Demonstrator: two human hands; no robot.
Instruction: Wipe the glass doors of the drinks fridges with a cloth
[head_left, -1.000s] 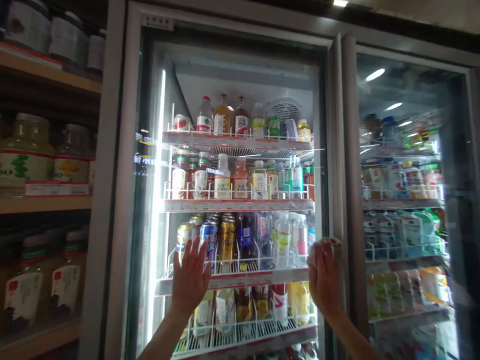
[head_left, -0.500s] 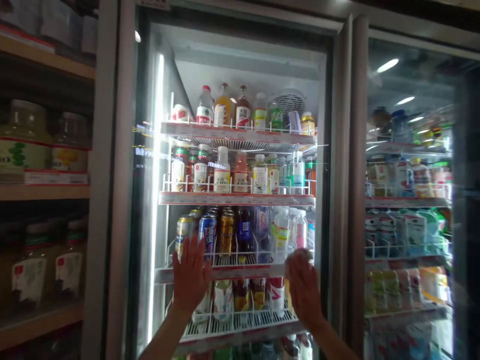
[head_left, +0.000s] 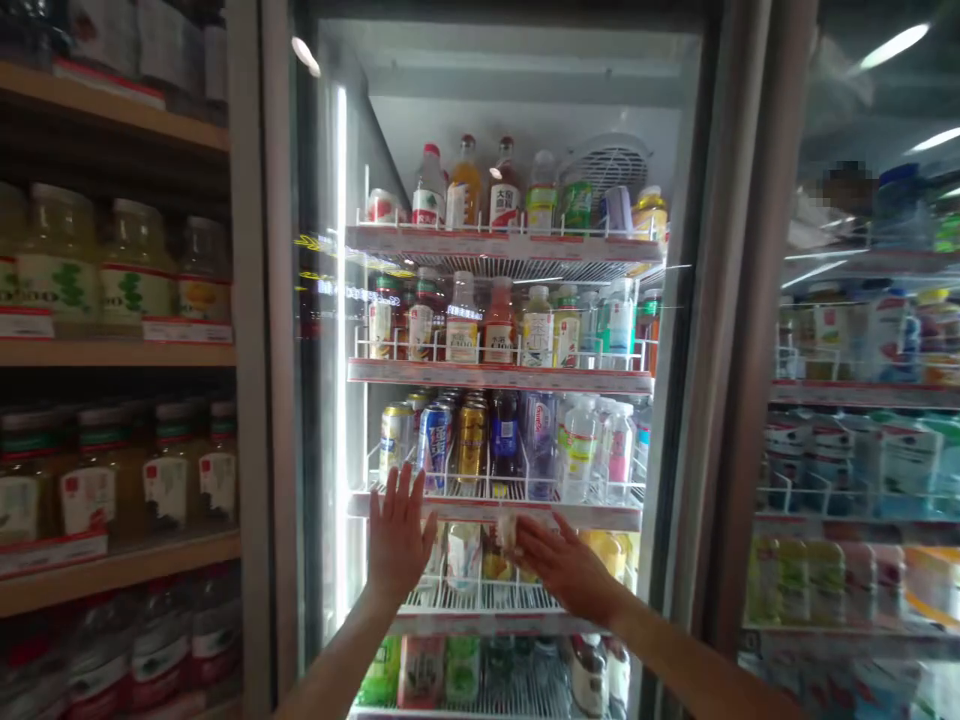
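Across comes my right hand (head_left: pixel 562 562), sweeping the cloth (head_left: pixel 507 532) from the door's right edge a second ago to the middle of the glass door (head_left: pixel 480 80) now. So the cloth sits just below the cans' shelf edge, in front of the bottles in the row beneath, bunched at my fingertips, most of it hidden. My right fingers are closed together over it, the wrist angled inward. To work it well, I'd say: keep the cloth spread under all the fingers, not just the tips, press evenly, and let the forearm carry the stroke in straight, overlapping passes.

Over on the other side, my left hand (head_left: pixel 397 545) is bare, fingers spread and pointing up, palm to the glass; whether it actually touches, I cannot tell. If it does, a light steadying touch is best, since bare fingers may leave smudges.

Behind the glass, just past those fingertips, stand a blue can (head_left: pixel 435 440) and a gold can (head_left: pixel 472 440). Bright light strip (head_left: pixel 341 400) down the left: handy for spotting streaks. Farther out, a wooden shelf (head_left: pixel 120 353) on the left, a metal post (head_left: pixel 742 330) on the right.
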